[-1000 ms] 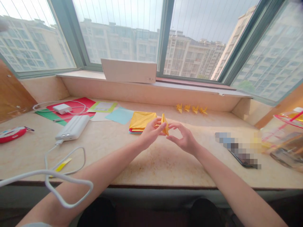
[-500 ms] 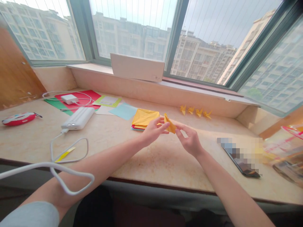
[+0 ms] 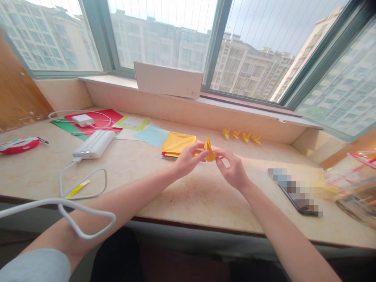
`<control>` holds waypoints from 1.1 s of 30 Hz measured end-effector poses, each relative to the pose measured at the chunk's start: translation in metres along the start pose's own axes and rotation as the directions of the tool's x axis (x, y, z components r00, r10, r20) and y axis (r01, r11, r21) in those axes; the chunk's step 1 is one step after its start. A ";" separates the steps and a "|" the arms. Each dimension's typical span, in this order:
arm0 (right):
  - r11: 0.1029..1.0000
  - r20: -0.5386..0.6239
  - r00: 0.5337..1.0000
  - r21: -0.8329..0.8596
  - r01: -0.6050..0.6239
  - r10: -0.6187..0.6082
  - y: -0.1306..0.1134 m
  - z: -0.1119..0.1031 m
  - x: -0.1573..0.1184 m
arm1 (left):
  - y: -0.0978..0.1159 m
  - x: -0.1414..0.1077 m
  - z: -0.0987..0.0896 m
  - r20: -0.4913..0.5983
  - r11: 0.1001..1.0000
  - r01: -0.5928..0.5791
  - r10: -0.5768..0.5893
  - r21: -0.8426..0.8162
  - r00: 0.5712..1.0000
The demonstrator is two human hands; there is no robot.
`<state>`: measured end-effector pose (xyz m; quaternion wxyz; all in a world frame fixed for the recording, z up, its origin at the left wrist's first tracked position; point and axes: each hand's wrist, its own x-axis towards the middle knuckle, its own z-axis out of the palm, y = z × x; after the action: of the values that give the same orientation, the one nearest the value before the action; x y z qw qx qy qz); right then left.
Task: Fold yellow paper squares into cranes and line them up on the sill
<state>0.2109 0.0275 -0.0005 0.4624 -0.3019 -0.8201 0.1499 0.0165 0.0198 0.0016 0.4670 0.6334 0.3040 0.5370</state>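
A small folded yellow paper piece (image 3: 209, 152) is held up between my two hands above the counter, its shape rounded and curled at the top. My left hand (image 3: 190, 158) pinches it from the left with thumb and fingers. From the right, my right hand (image 3: 232, 167) grips its edge between thumb and fingertips. Just behind my left hand lies a stack of yellow paper (image 3: 178, 144) with red and blue sheets beneath. Several small folded yellow paper figures (image 3: 246, 136) stand in a row at the back of the counter.
A white power bank (image 3: 94, 144) with a looping cable lies left, near a charger (image 3: 83, 120) on red and green sheets. A blue sheet (image 3: 152, 135) sits beside the stack. A phone (image 3: 295, 194) and a clear container (image 3: 349, 176) are right. A box (image 3: 168, 79) leans against the window.
The yellow paper has turned between my fingers and now looks rounder and more curled, where before it was a pointed, flatter shape. The whole view has shifted slightly.
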 end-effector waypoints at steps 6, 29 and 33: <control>1.000 -0.022 1.000 0.003 0.009 -0.009 0.003 0.002 0.000 | -0.003 -0.001 -0.001 -0.029 0.972 -0.108 0.117 0.209 0.993; 0.986 0.042 0.985 0.022 0.166 -0.167 -0.011 0.003 0.001 | 0.001 0.004 -0.001 0.038 0.906 0.134 -0.129 -0.402 0.991; 0.987 0.048 0.986 0.039 0.156 -0.158 -0.009 0.003 0.001 | 0.000 0.001 0.000 -0.036 0.877 0.136 -0.171 -0.461 0.985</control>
<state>0.2049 0.0210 0.0031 0.4570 -0.2242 -0.8501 0.1349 0.0173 0.0208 0.0020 0.6321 0.4588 0.2359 0.5781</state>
